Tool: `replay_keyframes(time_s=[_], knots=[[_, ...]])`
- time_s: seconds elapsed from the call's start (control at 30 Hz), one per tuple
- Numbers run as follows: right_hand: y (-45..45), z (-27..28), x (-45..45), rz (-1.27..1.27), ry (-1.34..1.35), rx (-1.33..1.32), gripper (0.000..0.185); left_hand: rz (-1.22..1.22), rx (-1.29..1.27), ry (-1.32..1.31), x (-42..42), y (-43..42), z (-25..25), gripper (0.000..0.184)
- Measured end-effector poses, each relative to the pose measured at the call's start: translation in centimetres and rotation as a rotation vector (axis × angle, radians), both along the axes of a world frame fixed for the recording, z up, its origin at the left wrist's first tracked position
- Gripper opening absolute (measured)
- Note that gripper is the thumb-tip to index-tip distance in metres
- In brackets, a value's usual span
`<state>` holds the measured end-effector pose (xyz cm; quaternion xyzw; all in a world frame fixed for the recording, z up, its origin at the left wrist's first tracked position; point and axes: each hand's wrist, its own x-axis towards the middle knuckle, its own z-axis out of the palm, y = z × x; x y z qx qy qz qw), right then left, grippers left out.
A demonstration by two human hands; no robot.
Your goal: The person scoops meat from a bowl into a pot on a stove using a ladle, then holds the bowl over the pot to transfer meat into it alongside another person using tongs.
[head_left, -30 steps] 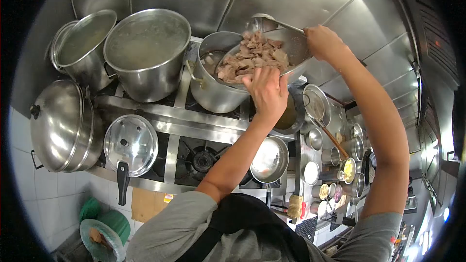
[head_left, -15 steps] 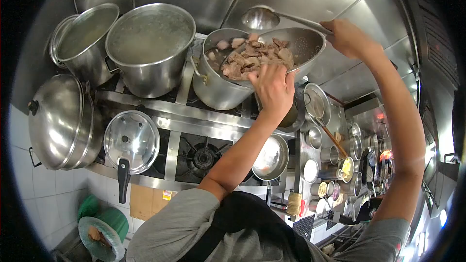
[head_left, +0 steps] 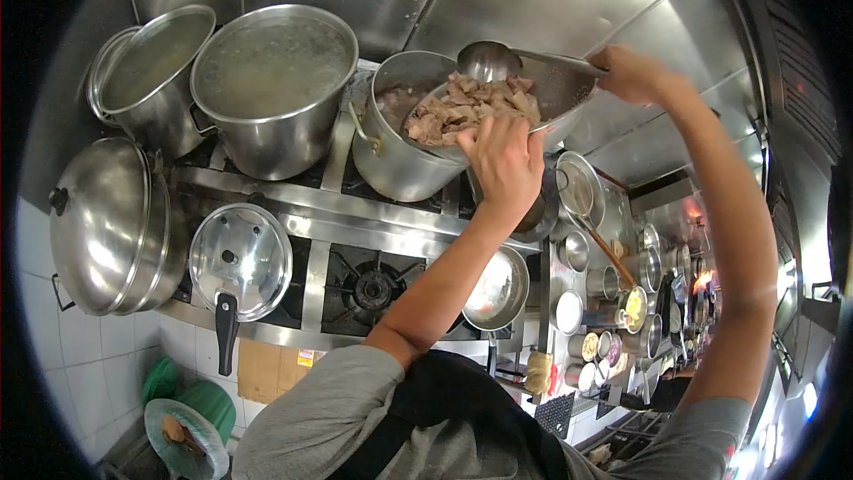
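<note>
My left hand (head_left: pixel 505 160) is closed on the near rim of a metal colander (head_left: pixel 562 93). The colander is tilted over a large aluminium pot (head_left: pixel 395 160) and holds a heap of cut cooked meat (head_left: pixel 475 111). My right hand (head_left: pixel 635 76) grips the far end of a long-handled ladle (head_left: pixel 551 59). The ladle's bowl is at the back edge of the meat, inside the colander's outline. Some liquid and pieces show at the left inside the pot; the rest is hidden by the colander.
To the left stand a wide stockpot (head_left: pixel 274 62) of cloudy liquid and another tilted pot (head_left: pixel 155 62). A pressure cooker (head_left: pixel 240 258), a large lidded pot (head_left: pixel 102 222) and a frying pan (head_left: pixel 498 289) sit nearer me. Several small containers line the counter at right.
The ladle's bowl has come down from above the pot onto the meat, moving right. Fewer pale pieces show at the pot's left. My left hand has barely moved.
</note>
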<state>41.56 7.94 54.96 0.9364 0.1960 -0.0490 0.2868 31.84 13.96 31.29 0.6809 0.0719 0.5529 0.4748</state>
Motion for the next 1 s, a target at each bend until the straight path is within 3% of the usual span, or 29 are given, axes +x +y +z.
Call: replay_keyframes(time_s=[0.23,0.27,0.3,0.4,0.47,0.6,0.73,0.83,1.0], knots=[[-2.4,8.0,-4.2,0.313,-0.153,-0.044,0.053,-0.012,-0.021,-0.032,-0.2,0.3,0.3,0.015],[-0.9,8.5,-6.6,0.119,-0.145,-0.021,0.053,-0.022,-0.019,-0.013,-0.4,0.4,0.4,0.015],[-3.2,9.8,-6.1,0.174,-0.067,0.147,0.05,-0.033,-0.018,0.005,-0.5,0.4,0.5,0.016],[-0.6,11.2,-11.9,-0.173,-0.091,0.188,0.049,-0.039,-0.024,0.025,-0.5,0.3,0.4,0.017],[0.1,11.9,-12.7,-0.281,0.086,0.248,0.051,-0.027,-0.033,0.011,-0.4,0.2,0.3,0.018],[2.2,9.7,-13.7,-0.363,0.137,0.175,0.049,-0.032,-0.04,-0.007,-0.3,0.2,0.3,0.018],[-0.9,6.0,-11.4,0.092,0.23,0.277,0.051,0.006,-0.044,-0.053,0.0,0.2,0.3,0.017],[-1.1,3.9,-10.9,0.425,0.225,0.189,0.05,0.003,-0.039,-0.034,-0.1,0.2,0.3,0.017],[2.2,1.1,-13.1,0.243,0.131,0.077,0.048,-0.01,-0.053,-0.059,-0.2,0.3,0.3,0.016]])
